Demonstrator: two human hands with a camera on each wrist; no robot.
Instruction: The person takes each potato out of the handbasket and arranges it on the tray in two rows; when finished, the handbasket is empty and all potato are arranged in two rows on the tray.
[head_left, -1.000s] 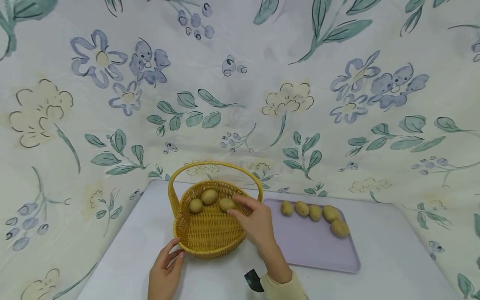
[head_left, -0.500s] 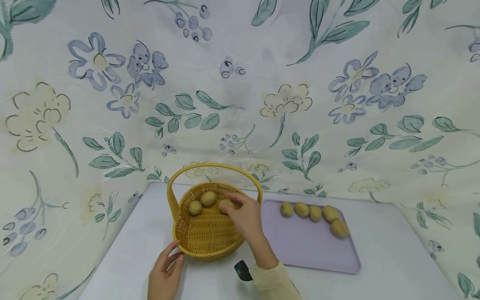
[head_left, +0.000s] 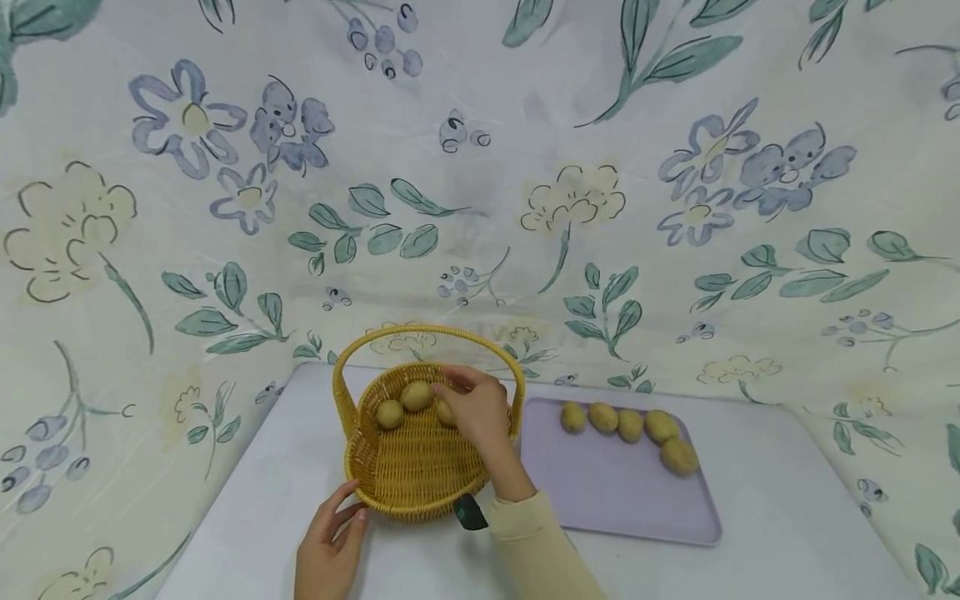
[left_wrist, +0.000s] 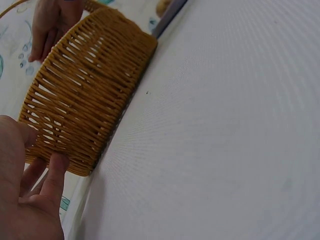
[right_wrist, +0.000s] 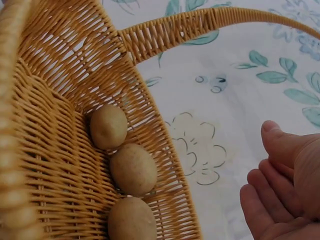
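Observation:
A yellow wicker basket [head_left: 427, 471] with a tall arched handle stands on the table. Inside it three potatoes [right_wrist: 133, 169] lie in a row along the far wall; in the head view the rightmost potato [head_left: 446, 413] is partly covered by my right hand [head_left: 480, 410]. That hand is over the basket's right rear rim, its fingers loosely bent with nothing between them, apart from the potatoes in the right wrist view. My left hand [head_left: 330, 546] rests its fingertips against the basket's near left rim and outer wall [left_wrist: 92, 80], the fingers mostly extended.
To the right of the basket lies a light purple tray [head_left: 622, 500]. Several more potatoes [head_left: 630, 426] line its far edge and back right corner. A floral cloth [head_left: 480, 183] hangs behind the white table [head_left: 780, 500]. A dark strap end [head_left: 470, 512] hangs by the right sleeve.
My right hand has let go of the third potato in the basket and moved up and back toward the rear rim. The left hand keeps its place at the basket.

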